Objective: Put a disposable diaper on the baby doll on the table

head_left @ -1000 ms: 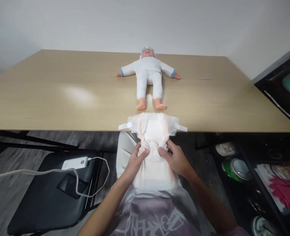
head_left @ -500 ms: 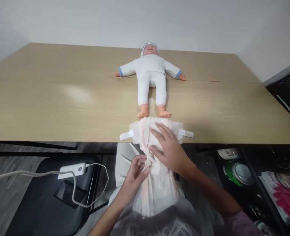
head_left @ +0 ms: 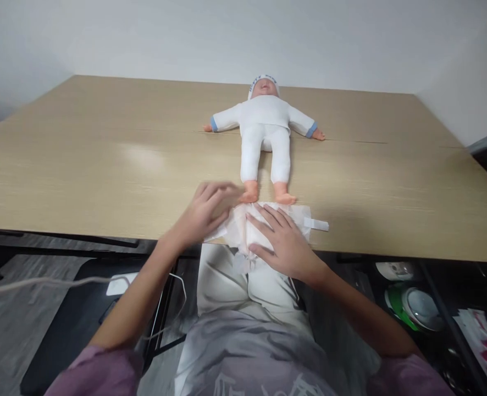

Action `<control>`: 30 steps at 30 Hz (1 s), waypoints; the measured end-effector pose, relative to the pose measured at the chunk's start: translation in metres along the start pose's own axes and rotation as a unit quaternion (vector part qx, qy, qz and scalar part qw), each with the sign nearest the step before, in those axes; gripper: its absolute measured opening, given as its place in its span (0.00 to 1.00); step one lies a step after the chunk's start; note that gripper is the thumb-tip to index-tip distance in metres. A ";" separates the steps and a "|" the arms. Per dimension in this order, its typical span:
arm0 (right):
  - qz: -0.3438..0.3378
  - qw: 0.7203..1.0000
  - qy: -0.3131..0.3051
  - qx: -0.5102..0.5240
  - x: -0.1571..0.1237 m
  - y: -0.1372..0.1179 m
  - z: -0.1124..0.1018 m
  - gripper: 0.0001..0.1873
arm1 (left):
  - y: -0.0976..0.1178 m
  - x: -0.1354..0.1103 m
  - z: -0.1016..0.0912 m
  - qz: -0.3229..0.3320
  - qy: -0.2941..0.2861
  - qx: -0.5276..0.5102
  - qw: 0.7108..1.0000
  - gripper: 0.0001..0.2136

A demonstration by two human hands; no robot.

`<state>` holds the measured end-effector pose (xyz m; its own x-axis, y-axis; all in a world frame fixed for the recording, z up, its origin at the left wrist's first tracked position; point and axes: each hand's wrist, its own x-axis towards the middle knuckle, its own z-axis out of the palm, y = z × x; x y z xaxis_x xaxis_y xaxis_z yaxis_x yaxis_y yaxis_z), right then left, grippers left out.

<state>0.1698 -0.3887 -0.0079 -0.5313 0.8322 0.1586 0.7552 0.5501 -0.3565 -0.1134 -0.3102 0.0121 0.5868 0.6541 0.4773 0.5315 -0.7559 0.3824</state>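
Observation:
A white diaper (head_left: 237, 228) lies at the table's front edge, its lower end bunched over the edge. Its right tab (head_left: 316, 224) sticks out sideways; the left one is partly hidden. My right hand (head_left: 282, 239) rests flat on the diaper with its fingers spread. Above the diaper's left side, beside the doll's foot, is my left hand (head_left: 210, 212), blurred, thumb apart from the fingers and nothing seen in it. Just beyond lies a doll (head_left: 264, 121) on its back, dressed in white with blue cuffs and a cap, arms outstretched, bare feet towards me.
The wooden table (head_left: 103, 126) reaches back to a pale wall. At lower left a black chair (head_left: 62, 335) carries a white device (head_left: 122, 283) with a cable (head_left: 54, 280). A dark shelf with jars (head_left: 420, 308) stands at lower right.
The diaper's lower part, which hung over my lap, is now gathered up at the table edge. My left hand has let go of it and moved up and left; my right hand stays on it.

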 end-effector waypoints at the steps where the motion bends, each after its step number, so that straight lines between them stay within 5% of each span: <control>1: 0.001 1.000 0.002 -0.001 0.000 0.000 0.001 0.39 | -0.012 0.017 0.002 -0.008 -0.016 0.041 0.999 0.26; 4: 0.000 1.000 0.008 -0.007 0.000 0.001 0.004 0.39 | -0.032 0.065 0.013 0.038 -0.076 0.131 0.988 0.41; 7: -0.002 1.000 0.010 -0.015 0.000 0.001 0.006 0.39 | -0.029 0.098 0.023 0.140 -0.157 0.197 0.958 0.51; 11: -0.008 1.000 0.009 -0.012 0.001 0.002 0.006 0.39 | -0.017 0.119 0.032 0.234 -0.227 0.236 0.916 0.47; 20: -0.005 1.000 0.001 -0.003 0.002 0.003 0.003 0.39 | -0.027 0.140 0.053 0.281 -0.172 0.167 0.929 0.12; 25: 0.004 1.000 -0.029 0.004 0.005 0.006 -0.001 0.39 | -0.027 0.159 0.049 0.269 -0.155 0.061 0.949 0.12; 30: -0.013 0.999 -0.046 0.013 0.019 0.023 -0.004 0.40 | -0.024 0.193 0.014 0.184 -0.086 -0.119 0.972 0.17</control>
<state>0.1788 -0.3595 -0.0098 -0.5853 0.8066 0.0826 0.7308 0.5688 -0.3773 -0.0039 -0.1655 0.0840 0.8145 0.3184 0.4850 0.1222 -0.9113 0.3932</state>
